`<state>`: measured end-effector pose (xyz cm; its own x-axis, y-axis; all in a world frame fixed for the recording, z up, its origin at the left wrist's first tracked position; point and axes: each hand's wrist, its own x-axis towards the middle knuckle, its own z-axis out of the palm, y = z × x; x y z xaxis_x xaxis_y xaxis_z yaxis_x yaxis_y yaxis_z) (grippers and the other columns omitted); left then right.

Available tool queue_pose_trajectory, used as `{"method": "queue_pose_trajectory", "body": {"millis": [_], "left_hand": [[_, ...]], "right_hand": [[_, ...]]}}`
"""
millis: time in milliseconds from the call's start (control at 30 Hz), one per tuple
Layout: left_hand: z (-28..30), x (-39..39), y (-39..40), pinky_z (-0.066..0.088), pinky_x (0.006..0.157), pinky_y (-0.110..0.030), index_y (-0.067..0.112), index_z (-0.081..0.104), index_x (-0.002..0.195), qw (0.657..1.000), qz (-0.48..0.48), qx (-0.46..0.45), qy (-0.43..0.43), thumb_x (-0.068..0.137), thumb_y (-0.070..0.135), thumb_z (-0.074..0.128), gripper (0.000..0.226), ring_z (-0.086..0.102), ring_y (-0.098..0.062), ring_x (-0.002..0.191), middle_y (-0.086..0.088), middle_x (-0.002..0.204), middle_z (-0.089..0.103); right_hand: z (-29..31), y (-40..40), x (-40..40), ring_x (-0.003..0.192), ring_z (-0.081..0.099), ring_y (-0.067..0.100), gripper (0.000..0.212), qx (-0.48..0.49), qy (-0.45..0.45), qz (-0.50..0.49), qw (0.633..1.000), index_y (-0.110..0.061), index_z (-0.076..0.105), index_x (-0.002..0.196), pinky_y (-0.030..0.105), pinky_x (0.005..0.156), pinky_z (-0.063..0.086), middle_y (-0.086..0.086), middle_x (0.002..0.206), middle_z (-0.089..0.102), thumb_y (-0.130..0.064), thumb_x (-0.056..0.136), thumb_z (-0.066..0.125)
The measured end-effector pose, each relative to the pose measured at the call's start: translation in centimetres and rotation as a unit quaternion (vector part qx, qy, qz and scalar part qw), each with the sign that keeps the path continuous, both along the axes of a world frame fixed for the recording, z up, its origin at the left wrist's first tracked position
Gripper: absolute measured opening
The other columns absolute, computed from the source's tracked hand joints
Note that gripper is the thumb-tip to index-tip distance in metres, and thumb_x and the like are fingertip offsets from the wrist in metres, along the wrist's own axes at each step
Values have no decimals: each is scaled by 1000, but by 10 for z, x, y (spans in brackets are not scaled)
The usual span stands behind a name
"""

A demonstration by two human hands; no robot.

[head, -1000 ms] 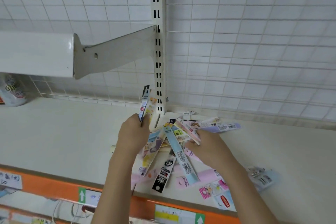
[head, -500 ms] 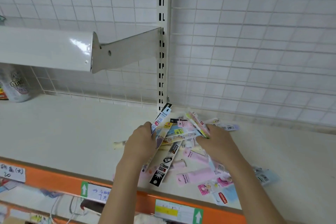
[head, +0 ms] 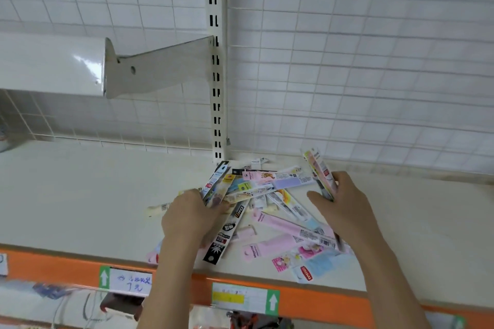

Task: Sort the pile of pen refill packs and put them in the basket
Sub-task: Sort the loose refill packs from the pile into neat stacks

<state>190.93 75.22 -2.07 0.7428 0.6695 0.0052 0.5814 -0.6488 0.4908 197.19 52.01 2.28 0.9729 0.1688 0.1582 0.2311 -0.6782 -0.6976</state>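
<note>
The right hand (head: 344, 208) is raised a little off the shelf (head: 80, 195), back toward the camera, fingers curled round a few refill packs (head: 319, 171) that fan up and away past its fingertips. The left hand (head: 187, 219) sits knuckles-up, thumb and fingers pinching a small bunch of packs (head: 213, 187) that slant upward from its grip. Between and below both hands lies the loose pile of pen refill packs (head: 270, 211), spread toward the shelf's orange edge (head: 320, 299).
</note>
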Motion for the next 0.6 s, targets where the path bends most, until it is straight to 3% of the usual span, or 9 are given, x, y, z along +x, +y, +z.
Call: {"method": "queue_pose_trajectory", "body": {"millis": [100, 167, 300, 500, 600], "left_hand": [[-2, 0, -2, 46, 67, -29, 14, 58, 93, 1000, -4, 16, 17, 87, 52, 49, 40, 61, -28, 88, -8, 95, 66], [0, 0, -3, 42, 67, -28, 13, 60, 96, 1000, -8, 23, 11, 88, 39, 52, 29, 60, -30, 90, -9, 97, 65], [7, -3, 3, 44, 66, -31, 16, 56, 81, 999, -17, 14, -31, 88, 30, 47, 18, 55, -32, 78, -11, 85, 62], [16, -9, 19, 36, 66, -33, 3, 56, 91, 995, -50, 34, -75, 93, 21, 46, 21, 44, -30, 74, -18, 89, 58], [20, -12, 16, 34, 64, -30, 9, 45, 84, 994, -79, 13, -73, 94, 16, 43, 13, 44, -28, 74, -10, 81, 50]], "right_hand": [[-2, -7, -3, 57, 49, 15, 9, -20, -4, -6, 1000, -18, 47, 84, 26, 51, 35, -3, 65, 52, -22, 89, 54], [-4, -13, -4, 61, 53, 22, 15, -27, 10, -3, 1000, -11, 48, 79, 28, 53, 37, 5, 67, 56, -20, 91, 50], [-6, -20, -10, 81, 66, 31, 10, -10, 50, 35, 998, -16, 54, 99, 30, 58, 48, 10, 84, 67, -21, 94, 46], [-13, -20, -15, 59, 55, 25, 3, -66, -2, 44, 997, -25, 47, 91, 39, 57, 49, 2, 66, 57, -25, 94, 48], [-18, -12, -17, 52, 48, 18, 27, -90, 12, 55, 994, -23, 50, 78, 29, 51, 37, -1, 58, 51, -48, 88, 56]]}}
